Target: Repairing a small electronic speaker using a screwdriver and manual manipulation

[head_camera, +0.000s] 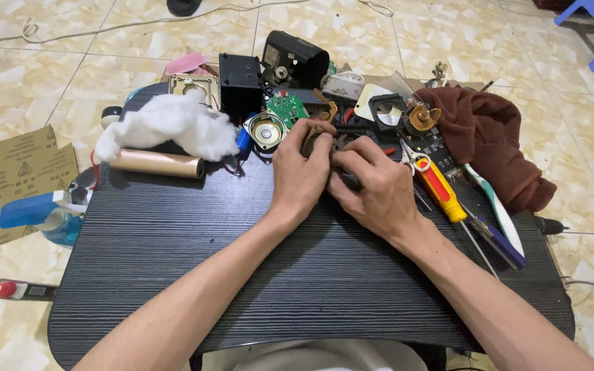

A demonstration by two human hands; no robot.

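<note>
**Both hands closed on a small dark part at the middle of a cluttered table**

Left hand (302, 167) and right hand (369, 184) meeting at the far middle of the dark wood-grain table (242, 275), fingers touching. Left fingers curled together around a small brownish part (313, 137), only its upper edge showing above the knuckles. Right fingers pressed down and closed on a dark piece (349, 180) just beside it; how the two pieces join, hidden under the hands.

Just beyond the left hand, a small round speaker (267, 131) with a metal rim, and behind that a green circuit board (286, 107). Further back, a black box-shaped housing (240, 84) and a black device (294, 60) with a round fitting.

To the left, a wad of white stuffing (173, 124) lying above a tan cardboard tube (156, 163), touching it. Off the table's left edge, a blue spray bottle (39, 211) on the tiled floor.

To the right of the right hand, a screwdriver (441, 192) with a yellow and red handle, near small scissors (410, 155). Past these, a brown cloth (493, 141) bunched at the table's right edge, with a white and teal toothbrush (495, 206) lying alongside.
</note>
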